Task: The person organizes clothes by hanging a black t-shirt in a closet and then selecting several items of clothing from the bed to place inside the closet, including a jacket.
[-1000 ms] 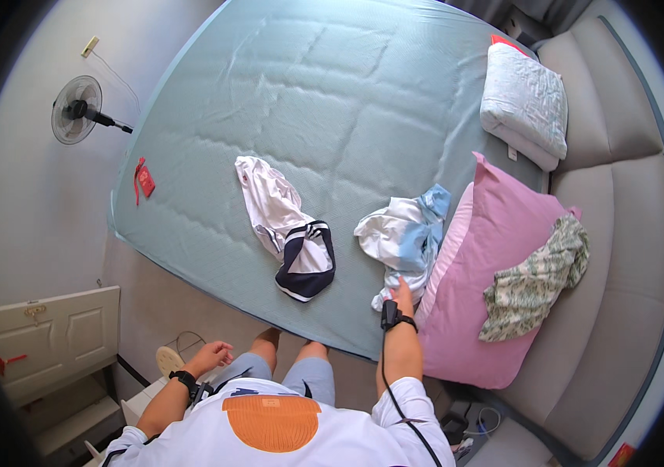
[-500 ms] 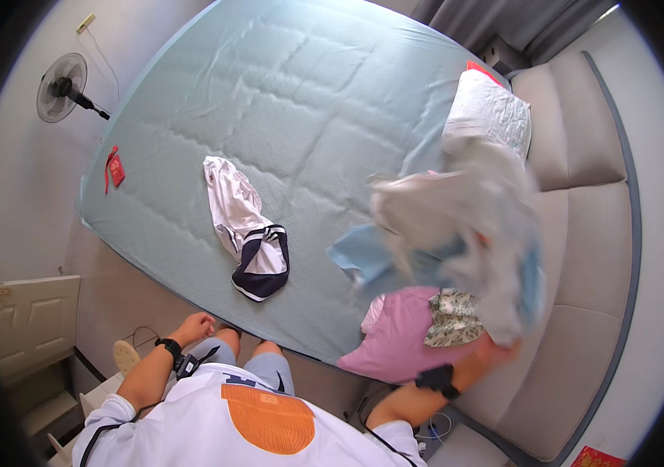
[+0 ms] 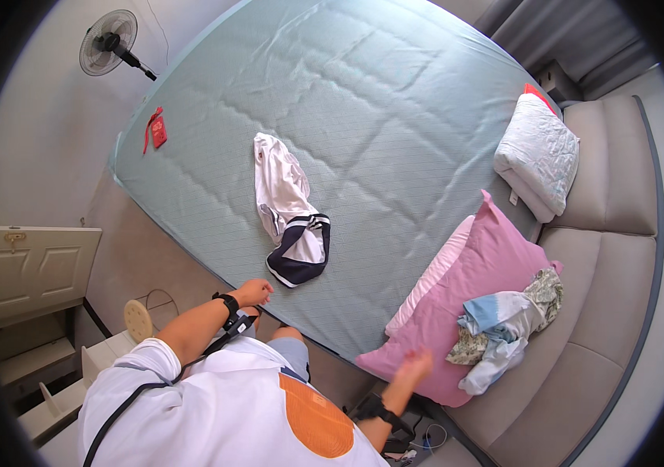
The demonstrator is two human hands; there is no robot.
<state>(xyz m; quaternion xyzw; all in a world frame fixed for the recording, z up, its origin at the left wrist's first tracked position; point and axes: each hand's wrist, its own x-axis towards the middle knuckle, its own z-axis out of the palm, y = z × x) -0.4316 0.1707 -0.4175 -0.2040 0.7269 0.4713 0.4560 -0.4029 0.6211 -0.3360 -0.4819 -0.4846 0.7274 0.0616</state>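
The white-and-blue garment (image 3: 501,321) already lies bunched over the patterned cloth (image 3: 547,294) on the right; the white-and-navy garment (image 3: 287,183) lies apart, left. The left hand's (image 3: 253,293) fingers curl loosely, empty; the blurred right hand's (image 3: 414,369) look parted, empty.

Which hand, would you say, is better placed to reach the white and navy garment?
Probably the left hand: it appears empty and nearer the garment, while the right hand is by the pink pillow.
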